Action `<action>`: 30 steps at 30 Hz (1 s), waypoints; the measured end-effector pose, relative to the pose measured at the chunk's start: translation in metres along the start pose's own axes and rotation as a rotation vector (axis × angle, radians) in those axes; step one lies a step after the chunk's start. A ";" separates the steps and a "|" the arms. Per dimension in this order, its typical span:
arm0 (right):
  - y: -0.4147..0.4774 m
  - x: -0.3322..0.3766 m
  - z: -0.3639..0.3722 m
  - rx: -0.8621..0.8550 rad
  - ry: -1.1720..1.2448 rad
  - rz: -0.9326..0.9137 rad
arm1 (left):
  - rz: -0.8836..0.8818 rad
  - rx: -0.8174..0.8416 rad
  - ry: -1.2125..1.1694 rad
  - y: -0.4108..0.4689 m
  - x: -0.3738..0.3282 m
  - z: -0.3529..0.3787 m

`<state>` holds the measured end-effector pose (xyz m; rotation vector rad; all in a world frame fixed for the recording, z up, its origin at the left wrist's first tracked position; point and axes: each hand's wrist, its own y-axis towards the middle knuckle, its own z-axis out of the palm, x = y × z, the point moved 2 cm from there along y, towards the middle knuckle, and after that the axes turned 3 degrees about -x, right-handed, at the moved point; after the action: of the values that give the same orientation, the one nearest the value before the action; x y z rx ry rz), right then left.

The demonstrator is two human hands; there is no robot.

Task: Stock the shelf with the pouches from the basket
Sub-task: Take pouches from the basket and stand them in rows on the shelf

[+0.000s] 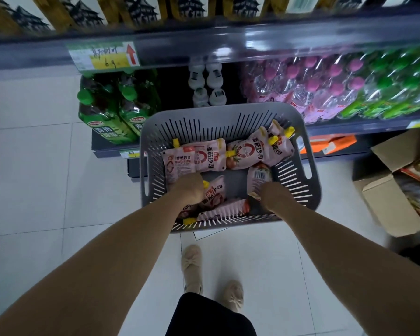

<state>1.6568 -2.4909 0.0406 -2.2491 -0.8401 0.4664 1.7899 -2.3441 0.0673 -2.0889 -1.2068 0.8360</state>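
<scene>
A grey slotted basket (228, 115) stands on the floor in front of the shelf (228, 42). Several pink pouches with yellow caps lie in it, among them one at the back left (204, 155) and one at the back right (255, 149). My left hand (188, 190) reaches into the basket's near left side and grips a pouch (215, 192) by its yellow cap. My right hand (274, 196) is in the near right side, curled round the lower end of a pouch (258, 177) with a barcode.
Green tea bottles (107, 110), white bottles (206, 86) and pink and green capped water bottles (325, 88) fill the lower shelf behind the basket. An open cardboard box (386, 197) of goods stands on the floor at right. My feet (211, 277) are on white tiles.
</scene>
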 end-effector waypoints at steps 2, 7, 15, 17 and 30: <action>-0.003 -0.005 -0.010 -0.082 0.047 0.006 | -0.015 -0.036 -0.047 -0.004 -0.005 -0.003; -0.014 -0.019 -0.054 -0.215 0.218 0.017 | 0.005 -0.130 -0.198 -0.020 -0.019 -0.028; -0.079 -0.027 -0.116 -0.374 0.401 -0.081 | 0.107 -0.212 -0.517 -0.082 -0.047 -0.109; -0.104 -0.032 -0.144 -0.393 0.565 -0.074 | 0.120 -0.226 -0.580 -0.103 -0.051 -0.132; -0.286 -0.043 -0.310 -0.794 1.279 -0.284 | 0.482 -0.462 -0.908 -0.264 -0.087 -0.272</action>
<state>1.6648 -2.5074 0.4643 -2.3269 -0.6080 -1.5303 1.8217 -2.3566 0.4547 -2.4958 -1.4275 2.0460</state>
